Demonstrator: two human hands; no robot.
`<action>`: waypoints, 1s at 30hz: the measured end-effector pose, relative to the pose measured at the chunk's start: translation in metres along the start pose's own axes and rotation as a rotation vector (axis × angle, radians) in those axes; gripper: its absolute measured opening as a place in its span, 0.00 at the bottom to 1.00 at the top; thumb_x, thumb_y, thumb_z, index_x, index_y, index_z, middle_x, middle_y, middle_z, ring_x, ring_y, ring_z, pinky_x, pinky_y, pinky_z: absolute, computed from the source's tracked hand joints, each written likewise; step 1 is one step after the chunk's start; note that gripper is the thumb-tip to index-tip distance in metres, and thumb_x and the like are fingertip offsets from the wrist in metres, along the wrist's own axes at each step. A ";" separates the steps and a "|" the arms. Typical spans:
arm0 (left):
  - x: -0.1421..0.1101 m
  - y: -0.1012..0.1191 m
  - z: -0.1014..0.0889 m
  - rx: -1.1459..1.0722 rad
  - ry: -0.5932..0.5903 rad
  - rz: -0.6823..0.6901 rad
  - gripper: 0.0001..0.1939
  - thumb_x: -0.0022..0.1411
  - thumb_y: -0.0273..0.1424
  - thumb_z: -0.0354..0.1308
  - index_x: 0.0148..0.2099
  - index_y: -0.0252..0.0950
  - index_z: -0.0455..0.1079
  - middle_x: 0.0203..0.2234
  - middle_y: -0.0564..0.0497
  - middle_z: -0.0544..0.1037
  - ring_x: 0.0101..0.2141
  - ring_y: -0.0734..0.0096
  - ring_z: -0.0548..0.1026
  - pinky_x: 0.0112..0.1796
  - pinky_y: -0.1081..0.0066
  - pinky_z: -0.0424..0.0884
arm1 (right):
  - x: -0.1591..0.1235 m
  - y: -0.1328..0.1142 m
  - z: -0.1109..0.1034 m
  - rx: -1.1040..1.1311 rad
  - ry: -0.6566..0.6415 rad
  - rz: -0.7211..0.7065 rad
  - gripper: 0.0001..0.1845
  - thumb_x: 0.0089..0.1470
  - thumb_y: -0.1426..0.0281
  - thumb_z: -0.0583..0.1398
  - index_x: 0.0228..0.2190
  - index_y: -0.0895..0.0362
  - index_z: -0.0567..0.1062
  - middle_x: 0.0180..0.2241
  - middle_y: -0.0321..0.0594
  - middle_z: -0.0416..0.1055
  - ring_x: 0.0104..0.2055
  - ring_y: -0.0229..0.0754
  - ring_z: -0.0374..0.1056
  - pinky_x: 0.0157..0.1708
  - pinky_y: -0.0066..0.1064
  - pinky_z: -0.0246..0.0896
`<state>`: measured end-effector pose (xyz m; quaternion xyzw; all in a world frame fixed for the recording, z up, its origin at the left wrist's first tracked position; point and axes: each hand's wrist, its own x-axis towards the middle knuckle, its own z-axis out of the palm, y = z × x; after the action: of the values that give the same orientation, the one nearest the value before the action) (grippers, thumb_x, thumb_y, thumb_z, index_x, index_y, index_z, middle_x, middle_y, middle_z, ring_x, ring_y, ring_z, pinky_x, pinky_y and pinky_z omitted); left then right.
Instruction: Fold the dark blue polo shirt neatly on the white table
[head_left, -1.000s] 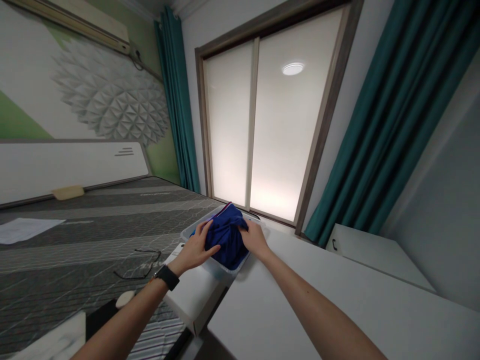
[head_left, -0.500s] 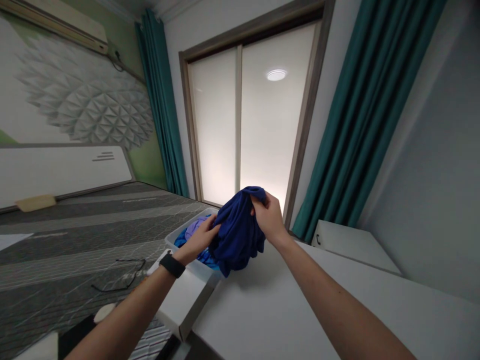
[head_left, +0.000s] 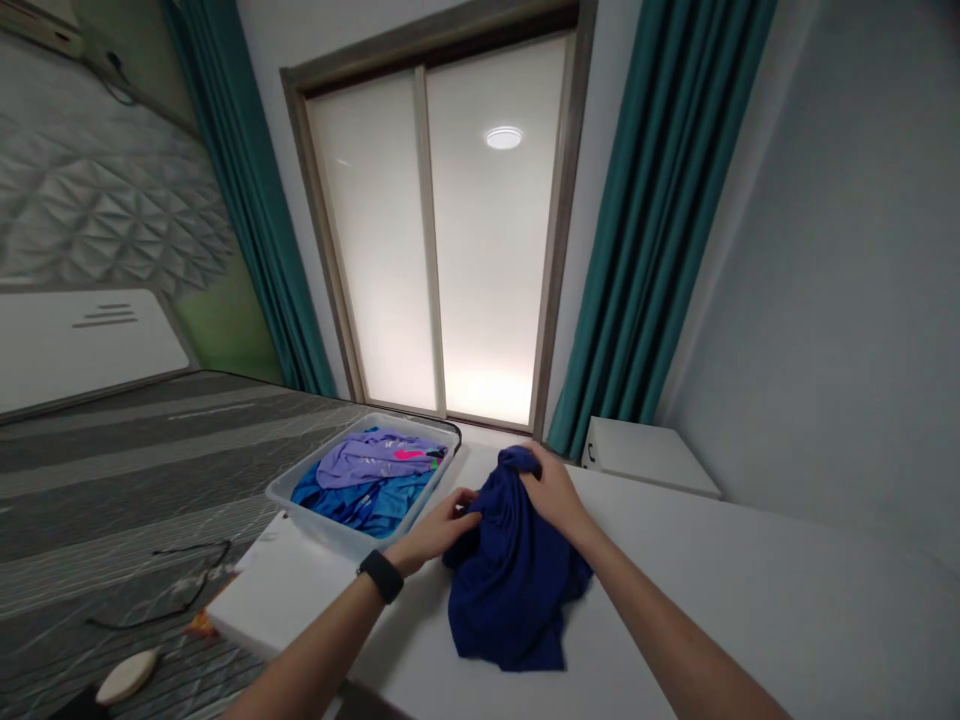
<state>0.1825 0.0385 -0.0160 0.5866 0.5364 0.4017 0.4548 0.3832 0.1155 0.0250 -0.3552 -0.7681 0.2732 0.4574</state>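
Observation:
A crumpled dark blue garment (head_left: 517, 590) hangs in folds over the white table top (head_left: 660, 570), its lower part spread at or just above the surface. My right hand (head_left: 551, 490) is closed on its bunched upper end. At its left edge, my left hand (head_left: 442, 525), with a black band on the wrist, pinches the cloth between thumb and fingers. Which kind of garment it is, the folds hide. Left of my hands stands a clear plastic bin (head_left: 337, 535) holding a purple printed garment (head_left: 375, 458) and shiny blue clothing (head_left: 379, 503).
Under the bin's near side lies a flat white box (head_left: 281, 580). A bed with a grey striped cover (head_left: 112, 470) fills the left, with a pair of glasses (head_left: 195, 590) on it. Behind the table are a white cabinet (head_left: 645, 455) and frosted sliding doors (head_left: 487, 260).
Both hands have carried the dark blue garment rightward from the bin and down over the table. It now hangs more spread out. My view has turned right, and the bin's contents show fully.

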 end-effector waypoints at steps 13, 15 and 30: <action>0.009 -0.018 0.022 0.051 0.024 0.064 0.24 0.68 0.45 0.43 0.57 0.37 0.65 0.56 0.44 0.70 0.59 0.60 0.64 0.62 0.58 0.54 | -0.078 0.047 0.007 -0.833 -0.471 0.078 0.29 0.57 0.82 0.47 0.58 0.57 0.66 0.46 0.49 0.75 0.45 0.47 0.72 0.45 0.32 0.61; 0.014 -0.013 0.036 0.111 0.009 0.080 0.26 0.68 0.46 0.44 0.60 0.36 0.62 0.58 0.43 0.67 0.60 0.60 0.63 0.63 0.59 0.51 | -0.083 0.045 0.000 -0.887 -0.466 0.096 0.29 0.56 0.82 0.48 0.57 0.58 0.67 0.44 0.50 0.76 0.43 0.47 0.73 0.44 0.33 0.61; 0.069 -0.022 0.114 0.360 -0.085 0.441 0.29 0.64 0.38 0.54 0.65 0.38 0.57 0.63 0.40 0.54 0.63 0.55 0.57 0.64 0.57 0.52 | -0.106 0.030 -0.082 -0.619 -0.191 0.263 0.17 0.62 0.62 0.51 0.46 0.52 0.75 0.36 0.42 0.78 0.38 0.47 0.74 0.37 0.33 0.61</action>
<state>0.2929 0.0955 -0.0681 0.7766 0.4391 0.3642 0.2673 0.5006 0.0568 -0.0157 -0.5459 -0.8015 0.1160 0.2149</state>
